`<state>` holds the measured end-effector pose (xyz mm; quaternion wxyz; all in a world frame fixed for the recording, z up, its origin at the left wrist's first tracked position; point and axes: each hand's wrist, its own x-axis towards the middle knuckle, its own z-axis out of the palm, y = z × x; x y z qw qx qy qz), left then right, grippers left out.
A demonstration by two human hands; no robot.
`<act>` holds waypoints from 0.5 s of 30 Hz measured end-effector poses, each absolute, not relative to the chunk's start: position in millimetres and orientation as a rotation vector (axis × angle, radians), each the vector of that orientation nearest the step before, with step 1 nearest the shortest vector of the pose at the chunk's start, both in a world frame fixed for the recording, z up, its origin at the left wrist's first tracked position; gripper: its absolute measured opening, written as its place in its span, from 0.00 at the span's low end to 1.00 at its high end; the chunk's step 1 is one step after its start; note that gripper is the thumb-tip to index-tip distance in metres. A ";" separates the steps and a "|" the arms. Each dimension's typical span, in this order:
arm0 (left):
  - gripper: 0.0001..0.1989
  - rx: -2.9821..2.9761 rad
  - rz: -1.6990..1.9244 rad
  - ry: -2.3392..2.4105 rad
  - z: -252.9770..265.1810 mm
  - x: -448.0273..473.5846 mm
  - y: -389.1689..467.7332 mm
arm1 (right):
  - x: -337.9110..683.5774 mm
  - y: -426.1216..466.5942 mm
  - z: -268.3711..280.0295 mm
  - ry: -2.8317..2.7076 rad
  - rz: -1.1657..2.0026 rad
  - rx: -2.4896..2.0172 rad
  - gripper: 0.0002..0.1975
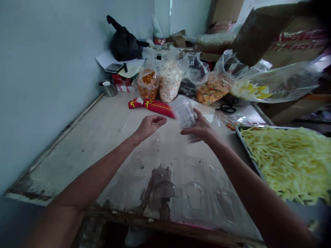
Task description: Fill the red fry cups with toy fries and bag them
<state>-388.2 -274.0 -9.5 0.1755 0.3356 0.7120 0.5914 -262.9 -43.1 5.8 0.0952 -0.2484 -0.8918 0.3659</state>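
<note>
My right hand [200, 128] is wrapped round a blurred stack of clear plastic pieces [184, 112], ridged and see-through, held tilted above the table. To its left, my left hand [150, 127] hovers over the tabletop with fingers half curled and a small gap beside the thumb; I see nothing in it. A red sleeve-like pack with yellow markings [157, 106] lies just beyond both hands. Between my forearms, moulded clear plastic trays or lids [196, 196] lie flat along the near part of the worn white table [85, 148]; their exact outlines are hard to make out.
At right, a metal tray [248, 151] holds pale yellow strips [292, 158]. Several clear bags of snacks [170, 81] line the back, with black-handled scissors [227, 108] nearby. A metal cup [110, 89], a black bag [125, 43] and cardboard boxes [289, 38] stand farther out.
</note>
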 end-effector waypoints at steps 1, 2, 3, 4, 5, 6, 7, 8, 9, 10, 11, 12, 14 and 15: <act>0.15 0.807 1.777 1.854 -3.4 -382.8 -258.9 | -266.0 -48.1 6.7 -2.649 1.103 -0.736 0.68; 0.16 0.671 1.858 1.706 1.6 -377.2 -244.3 | -268.3 -52.2 7.0 -2.648 1.126 -0.712 0.68; 0.16 0.544 1.925 1.596 5.2 -371.7 -230.9 | -269.4 -54.7 6.6 -2.642 1.155 -0.691 0.68; 0.16 0.427 1.979 1.535 7.3 -366.5 -218.9 | -269.3 -55.5 5.6 -2.629 1.187 -0.684 0.68; 0.15 0.322 2.021 1.507 7.7 -361.9 -208.5 | -267.8 -54.7 4.2 -2.603 1.229 -0.689 0.67; 0.15 0.230 2.047 1.488 6.7 -358.1 -199.7 | -265.0 -52.5 2.8 -2.562 1.289 -0.702 0.66; 0.15 0.157 2.054 1.461 4.5 -355.2 -192.2 | -260.9 -49.4 1.6 -2.510 1.375 -0.711 0.65; 0.15 0.113 2.049 1.422 1.6 -353.5 -185.8 | -255.8 -45.6 0.9 -2.451 1.488 -0.712 0.62; 0.16 0.092 2.034 1.384 -1.8 -353.1 -180.4 | -249.8 -41.3 0.9 -2.383 1.625 -0.696 0.58; 0.16 0.086 2.016 1.357 -5.2 -354.2 -175.9 | -243.0 -36.5 1.5 -2.305 1.764 -0.678 0.53; 0.17 0.093 2.001 1.348 -8.4 -356.8 -172.5 | -235.5 -31.1 2.6 -2.221 1.888 -0.670 0.47; 0.17 0.105 1.991 1.356 -11.1 -361.0 -170.1 | -227.4 -24.9 4.0 -2.140 1.977 -0.687 0.42; 0.18 0.128 1.965 1.406 -15.3 -372.9 -168.8 | -209.4 -9.7 6.6 -2.007 2.016 -0.788 0.36; 0.18 0.137 1.941 1.439 -16.9 -379.8 -169.7 | -199.9 -0.9 7.2 -1.973 1.980 -0.851 0.35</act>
